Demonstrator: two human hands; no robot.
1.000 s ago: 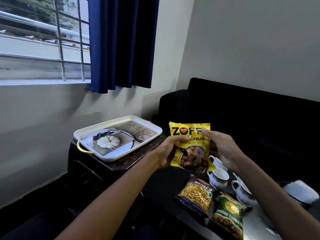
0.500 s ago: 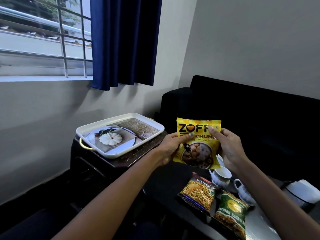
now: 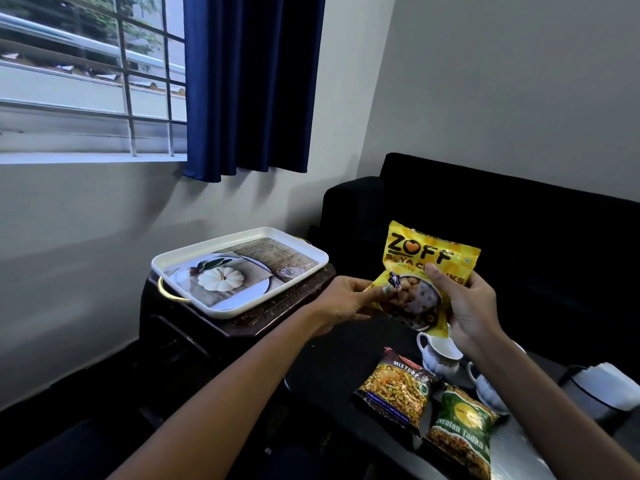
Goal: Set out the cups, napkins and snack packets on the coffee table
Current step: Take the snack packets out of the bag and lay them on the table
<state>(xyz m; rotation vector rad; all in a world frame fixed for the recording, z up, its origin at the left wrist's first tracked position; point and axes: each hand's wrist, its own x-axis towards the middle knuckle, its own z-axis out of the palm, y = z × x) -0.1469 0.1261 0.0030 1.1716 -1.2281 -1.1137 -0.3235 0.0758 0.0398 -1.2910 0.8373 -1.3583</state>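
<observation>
Nearest the person, along the near edge of the dark coffee table point(image 3: 332, 372), a green snack packet point(image 3: 462, 427) lies just beside a black "Mixture" packet point(image 3: 394, 388), with two white cups point(image 3: 440, 356) behind them and white napkins in a dark holder point(image 3: 604, 389) toward the table's right side. Above the table's far left corner both hands hold a yellow Zoff packet point(image 3: 431, 268) in the air, tilted: the left hand point(image 3: 346, 301) pinches its lower left corner between thumb and fingers, and the right hand point(image 3: 464, 306) grips its right side with the thumb across the front. Farther back, a white tray point(image 3: 239, 271) sits on a dark side table point(image 3: 194, 327) by the black sofa point(image 3: 519, 230).
</observation>
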